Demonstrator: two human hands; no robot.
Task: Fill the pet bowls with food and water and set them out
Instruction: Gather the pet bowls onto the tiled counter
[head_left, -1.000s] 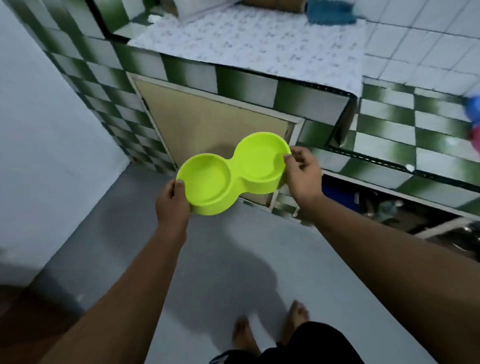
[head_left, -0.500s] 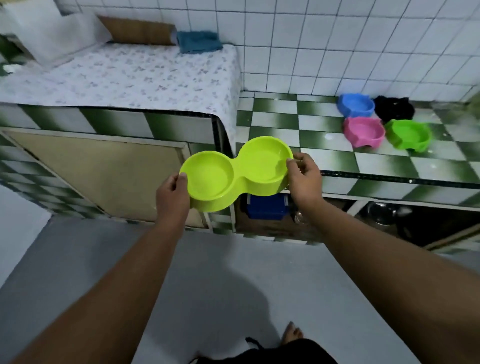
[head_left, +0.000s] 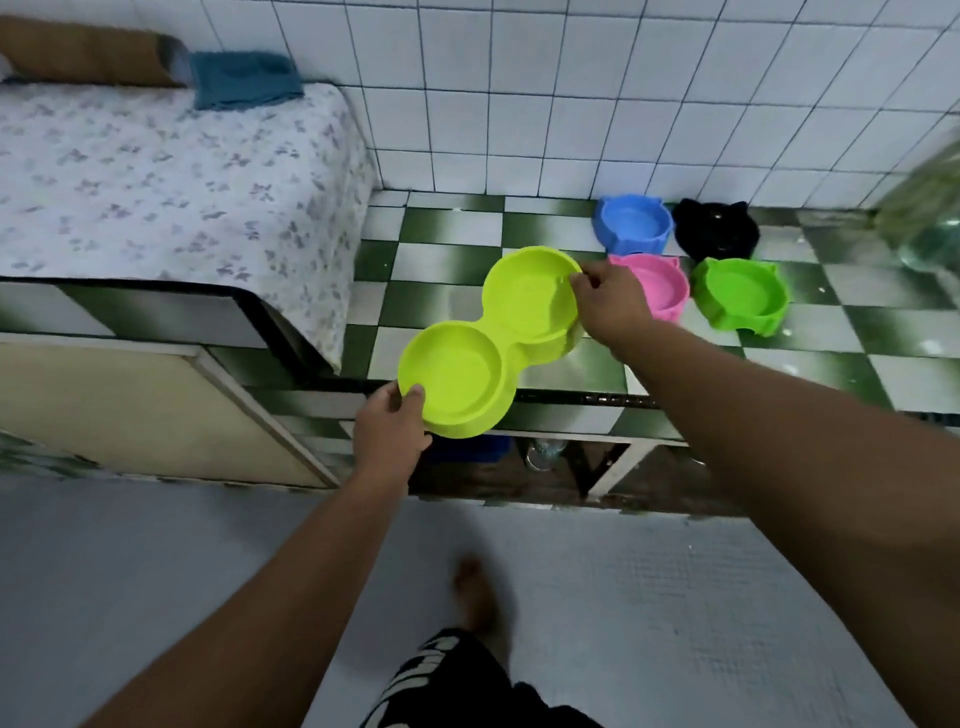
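You are pinching the lime double bowl (head_left: 467, 364) by its rims, left hand (head_left: 387, 434) lower centre, right hand (head_left: 610, 306) centre, above the green-checked counter (head_left: 857, 332). White lettering on the shorts (head_left: 415, 675) is blurring, unreadable.

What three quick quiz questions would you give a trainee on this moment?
1. True or false: the double bowl gripped by the left hand and right hand holds food.
2. Which single bowl is nearest the right hand? A blue, B pink bowl, C black.
3. How many single bowls stand on the checkered counter?
Key: 1 false, both wells look empty; 2 B; 3 four.
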